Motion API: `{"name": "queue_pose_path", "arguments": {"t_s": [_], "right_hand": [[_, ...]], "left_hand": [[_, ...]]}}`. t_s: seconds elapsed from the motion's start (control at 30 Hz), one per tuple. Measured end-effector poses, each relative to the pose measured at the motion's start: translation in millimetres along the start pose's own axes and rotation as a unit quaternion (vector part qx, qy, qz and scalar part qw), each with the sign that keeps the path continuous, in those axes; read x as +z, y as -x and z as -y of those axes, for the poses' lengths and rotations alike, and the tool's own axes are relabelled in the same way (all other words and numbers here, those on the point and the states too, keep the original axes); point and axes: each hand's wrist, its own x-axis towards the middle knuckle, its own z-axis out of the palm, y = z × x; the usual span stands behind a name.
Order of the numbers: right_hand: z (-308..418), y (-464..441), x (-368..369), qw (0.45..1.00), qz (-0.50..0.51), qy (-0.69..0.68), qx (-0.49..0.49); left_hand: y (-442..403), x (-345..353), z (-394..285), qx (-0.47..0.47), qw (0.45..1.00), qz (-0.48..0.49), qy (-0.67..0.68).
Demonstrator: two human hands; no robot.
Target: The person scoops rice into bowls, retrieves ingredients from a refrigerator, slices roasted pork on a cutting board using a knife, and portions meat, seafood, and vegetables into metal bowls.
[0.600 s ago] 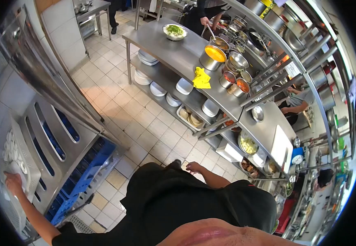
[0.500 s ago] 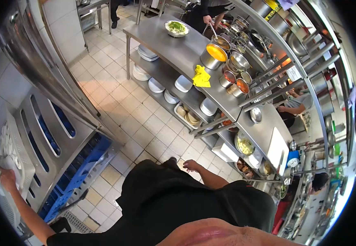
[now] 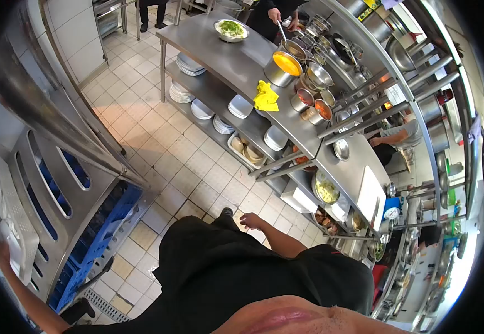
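Nearing view edge vs b4: L hand (image 3: 0, 250), basket (image 3: 27, 236).

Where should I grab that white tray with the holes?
Hold the white tray by its long rim, probably coming from the slotted metal counter side: that edge looks bare, while white things lie inside near the left hand.

Floor (image 3: 166, 150): pale, square-tiled, warm-lit in one patch. Wall (image 3: 77, 55): white-tiled. Steel table (image 3: 194, 33) has shelving (image 3: 215, 89) beneath.

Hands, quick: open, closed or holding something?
Left hand: by the white tray; grip cannot be told.
Right hand: loosely curled, nothing visible in it.
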Motion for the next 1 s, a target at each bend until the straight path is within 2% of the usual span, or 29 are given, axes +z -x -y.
{"name": "queue_pose_path", "arguments": {"t_s": [0.1, 0.17, 0.27, 0.37, 0.47, 0.57, 0.67, 0.77, 0.87, 1.0], "right_hand": [[5.7, 15.5, -2.9, 1.000, 0.009, 0.005, -0.015], [-2.7, 13.1, -1.8, 0.999, 0.017, 0.015, 0.030], [-6.4, 17.7, -2.2, 0.996, 0.032, 0.056, 0.055], [-8.0, 14.2, -2.7, 0.992, 0.054, 0.097, 0.066], [-10.2, 7.1, -1.6, 0.995, 0.040, 0.068, 0.066], [-3.4, -0.7, -1.8, 0.995, 0.040, 0.073, 0.053], [7.2, -2.3, -1.4, 0.997, 0.032, 0.063, 0.018], [16.2, -2.0, 1.1, 0.997, 0.027, 0.068, 0.012], [17.1, 2.2, 0.4, 0.995, 0.036, 0.087, 0.027], [6.2, -5.5, -1.1, 0.987, 0.048, 0.152, 0.007]], "left_hand": [[1.2, 19.4, 12.6, 0.042, 0.997, -0.025, -0.051], [0.0, 32.7, 26.1, 0.071, 0.993, -0.041, -0.089], [-10.3, 70.6, 62.3, 0.175, 0.960, -0.204, -0.075], [-4.4, 39.6, 45.5, 0.074, 0.994, -0.077, -0.024], [-7.8, 45.8, 47.9, 0.068, 0.992, -0.108, 0.023], [-6.5, 42.7, 52.6, 0.058, 0.991, -0.115, -0.039], [-4.8, 24.2, 46.9, 0.051, 0.994, -0.068, -0.073], [-22.3, 69.3, 72.6, 0.046, 0.980, -0.169, -0.091], [-11.1, 49.5, 46.2, -0.008, 0.984, -0.115, -0.135], [-3.9, 57.0, 50.6, -0.005, 0.978, -0.168, -0.123]]}}
